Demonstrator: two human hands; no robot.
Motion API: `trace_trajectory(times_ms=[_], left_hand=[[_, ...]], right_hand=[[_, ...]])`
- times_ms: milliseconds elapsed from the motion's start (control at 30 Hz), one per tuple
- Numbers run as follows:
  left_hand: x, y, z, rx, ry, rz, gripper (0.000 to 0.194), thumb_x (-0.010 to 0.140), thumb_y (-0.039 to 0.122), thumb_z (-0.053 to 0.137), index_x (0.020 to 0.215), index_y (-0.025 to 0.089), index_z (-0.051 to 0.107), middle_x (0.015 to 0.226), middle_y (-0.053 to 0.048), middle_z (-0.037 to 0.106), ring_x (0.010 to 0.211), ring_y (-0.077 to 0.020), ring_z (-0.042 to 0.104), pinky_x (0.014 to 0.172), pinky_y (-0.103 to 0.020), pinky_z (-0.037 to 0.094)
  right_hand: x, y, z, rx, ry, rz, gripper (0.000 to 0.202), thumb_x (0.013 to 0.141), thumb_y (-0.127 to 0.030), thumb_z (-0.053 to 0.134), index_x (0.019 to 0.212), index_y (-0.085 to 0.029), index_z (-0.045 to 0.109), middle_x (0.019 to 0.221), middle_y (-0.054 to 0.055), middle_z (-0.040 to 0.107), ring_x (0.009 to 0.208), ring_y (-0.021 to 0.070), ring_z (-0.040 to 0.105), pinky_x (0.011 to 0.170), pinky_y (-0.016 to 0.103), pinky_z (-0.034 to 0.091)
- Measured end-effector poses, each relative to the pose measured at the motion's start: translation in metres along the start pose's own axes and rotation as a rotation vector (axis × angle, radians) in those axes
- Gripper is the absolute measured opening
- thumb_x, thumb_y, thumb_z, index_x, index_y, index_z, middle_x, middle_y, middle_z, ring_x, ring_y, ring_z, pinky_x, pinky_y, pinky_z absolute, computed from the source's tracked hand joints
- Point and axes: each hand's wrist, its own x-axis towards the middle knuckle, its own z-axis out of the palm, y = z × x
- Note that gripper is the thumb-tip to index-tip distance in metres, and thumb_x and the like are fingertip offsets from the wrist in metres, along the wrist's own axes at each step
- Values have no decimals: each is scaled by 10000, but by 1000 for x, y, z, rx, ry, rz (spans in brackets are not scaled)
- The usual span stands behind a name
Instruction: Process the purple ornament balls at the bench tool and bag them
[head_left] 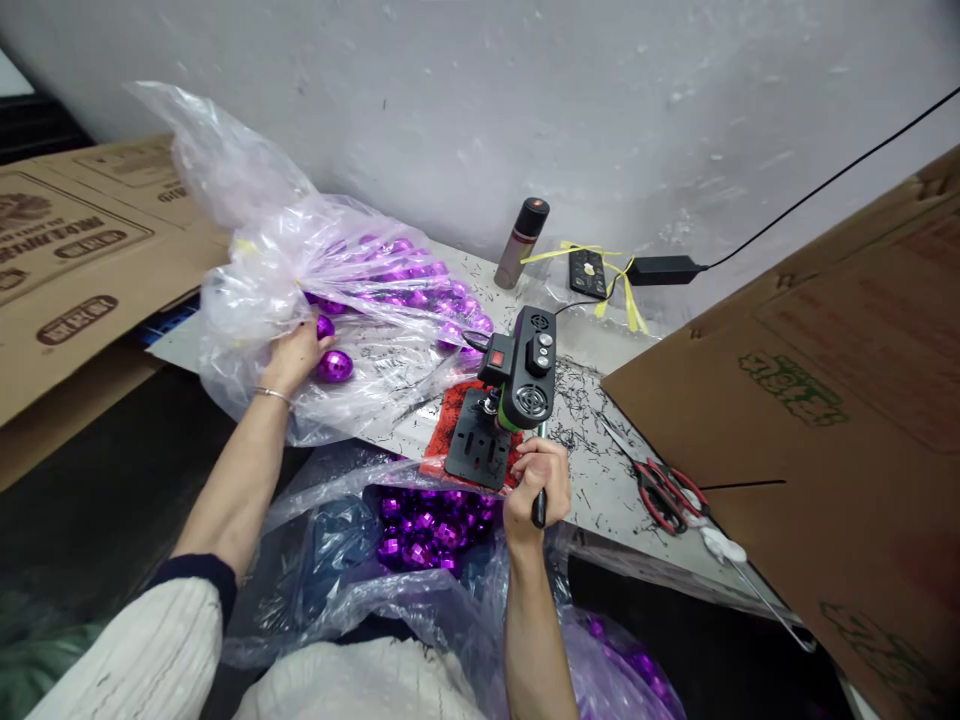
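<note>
Head view: reaching left with the left hand (296, 355), pinching 1 purple ball (325, 327) between thumb and fingertips, likely suiting so round and small a shape. Leaving a second ball (334, 366) resting just beside the thumb, by the near side of a clear bag (247, 300) bulging with more. Wrapping the right hand (537, 485) around a black handle (539, 510), pressing the fingers together, seemingly for a firmer hold than a fingertip pinch. Showing the upright black machine (529, 370) just beyond, over a dark base plate (477, 450) on a red mat (444, 425), perhaps lying there against slipping. Keeping the open purple heap (431, 530) at the near edge, presumably for easy reach. Lying to the right: 1 pair of scissors (664, 495); standing at the far side, near the wall: 1 can (523, 243).
</note>
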Motion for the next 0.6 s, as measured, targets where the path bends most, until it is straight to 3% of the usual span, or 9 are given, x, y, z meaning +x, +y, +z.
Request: trace_trajectory(times_ms=[200,300,400,500,600], left_hand=[[19,15,4,-181,-6,-40,575,987,338,669,1484,76,544,1346,-210,741,1241,-369,694,1034,-423,523],[11,26,2,-495,50,26,564,969,285,639,1481,74,535,1438,-158,697,1282,-311,637,1073,-418,522],[-5,36,0,-814,61,78,534,1059,286,465,1553,84,454,1543,-137,619,1254,-251,628,1027,-418,558],[-27,46,4,-1038,-40,82,546,1107,365,393,1613,161,408,1512,-132,639,1181,-244,682,965,-443,598],[-59,62,25,-1254,-260,98,642,994,513,668,1539,205,526,1391,-147,710,1105,-282,722,928,-491,619]], right_hand=[[0,0,0,-4,-1,-21,391,1098,-254,447,719,-238,541,753,0,622,734,158,643,685,322,502],[0,1,0,-4,-5,-30,388,1100,-250,443,726,-234,543,762,-2,623,738,153,648,692,315,507],[-1,2,0,-7,-8,-34,391,1099,-254,440,723,-233,544,747,-6,606,735,158,654,687,319,512],[1,0,0,-6,-4,-29,399,1100,-254,441,714,-234,538,726,-8,589,725,162,655,672,326,508],[10,-6,-1,-11,-5,-20,422,1109,-262,431,696,-235,516,710,-9,584,691,152,637,629,316,475]])
